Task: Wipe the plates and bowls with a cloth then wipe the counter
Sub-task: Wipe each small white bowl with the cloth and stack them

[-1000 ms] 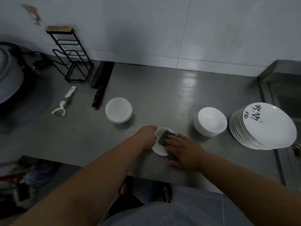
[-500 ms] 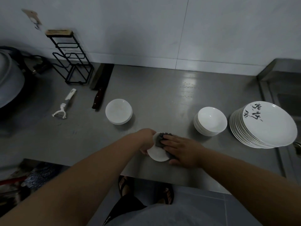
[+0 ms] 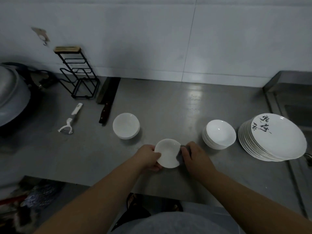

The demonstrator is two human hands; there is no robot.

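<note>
1. I see the counter ending in a front edge just below both hands, and the small bowl is held close above that edge, about mid-width.
2. Behind the hands, bare steel runs back to the wall between the left bowl stack and the right bowl stack.
3. On the right the raised sink rim bounds the counter. The plate stack sits just beside it, close to the right bowl stack.
4. On the left lie a peeler and a knife. A wire rack stands at the wall, and a large metal pan is at the far left.
5. My left hand grips the small bowl's left rim, thumb on its face and fingers curled beneath.
6. My right hand has its fingers curled round the dark cloth, which is pressed to the bowl's right rim.
7. The bowls nest inside each other, and the top ones show plain white insides. The top plate carries black brush writing. I cannot tell whether the held bowl shows its inside or its underside.
</note>
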